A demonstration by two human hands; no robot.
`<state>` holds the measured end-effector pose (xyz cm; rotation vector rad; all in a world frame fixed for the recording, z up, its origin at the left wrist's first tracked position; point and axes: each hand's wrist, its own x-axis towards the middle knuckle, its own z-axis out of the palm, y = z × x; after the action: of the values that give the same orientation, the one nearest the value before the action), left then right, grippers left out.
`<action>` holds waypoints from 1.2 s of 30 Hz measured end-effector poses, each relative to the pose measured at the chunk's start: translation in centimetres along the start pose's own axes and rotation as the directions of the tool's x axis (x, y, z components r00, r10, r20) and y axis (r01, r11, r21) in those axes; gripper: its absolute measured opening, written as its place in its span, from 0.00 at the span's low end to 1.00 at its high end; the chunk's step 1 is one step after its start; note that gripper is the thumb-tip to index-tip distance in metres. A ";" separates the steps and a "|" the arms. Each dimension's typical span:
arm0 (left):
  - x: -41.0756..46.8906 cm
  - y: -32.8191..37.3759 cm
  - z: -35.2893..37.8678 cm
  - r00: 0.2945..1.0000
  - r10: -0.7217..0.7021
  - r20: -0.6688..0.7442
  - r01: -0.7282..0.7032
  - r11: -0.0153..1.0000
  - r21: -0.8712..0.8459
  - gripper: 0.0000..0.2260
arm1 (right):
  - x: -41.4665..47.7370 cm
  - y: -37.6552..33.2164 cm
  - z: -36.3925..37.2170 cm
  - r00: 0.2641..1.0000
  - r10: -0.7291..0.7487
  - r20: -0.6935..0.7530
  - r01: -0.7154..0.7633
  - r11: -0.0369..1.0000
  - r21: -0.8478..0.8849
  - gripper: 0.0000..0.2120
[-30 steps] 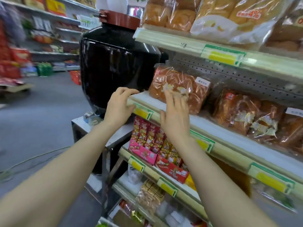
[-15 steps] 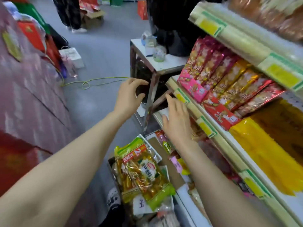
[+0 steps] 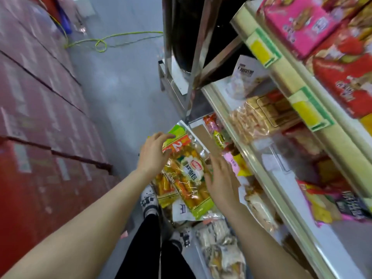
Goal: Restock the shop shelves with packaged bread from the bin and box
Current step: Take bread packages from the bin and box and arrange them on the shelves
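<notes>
We hold our left hand (image 3: 154, 153), fingers loosely curved, at ten o'clock of the bread packet (image 3: 190, 176), our right hand (image 3: 220, 179), fingers straight, at three o'clock.

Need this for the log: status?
Left hand over top end of bread pack, grip unclear. Right hand open beside it. Pack lying in box. Nothing blocking.

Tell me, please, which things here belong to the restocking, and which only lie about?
Belong to the job: bread pack; cardboard box; shelf; left hand; right hand.
Lying about: yellow cable; red cartons; pink snack box.
</notes>
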<state>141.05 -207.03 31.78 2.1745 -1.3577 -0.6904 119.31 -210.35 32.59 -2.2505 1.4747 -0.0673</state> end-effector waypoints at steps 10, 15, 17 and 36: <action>4.6 -7.8 8.5 0.978 -0.037 0.207 0.004 0.988 0.158 0.24 | 1.2 5.8 11.3 0.953 0.241 0.185 -0.255 0.966 0.053 0.31; 8.7 -11.7 11.4 0.953 -0.053 0.298 -0.009 0.979 0.204 0.31 | 1.6 7.9 16.0 0.906 0.375 0.199 -0.390 0.920 0.041 0.35; 10.3 -13.3 12.6 0.938 -0.079 0.337 0.003 0.975 0.220 0.33 | 1.8 8.5 17.6 0.871 0.451 0.196 -0.462 0.887 0.015 0.36; 15.7 -19.1 18.1 0.875 -0.202 0.439 0.105 0.966 0.235 0.44 | 3.2 10.8 23.6 0.417 0.856 0.305 -0.909 0.390 0.148 0.56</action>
<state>148.15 -216.25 3.48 2.3995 -1.5500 -1.2445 117.94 -208.76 6.55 -0.9267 2.1931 0.2402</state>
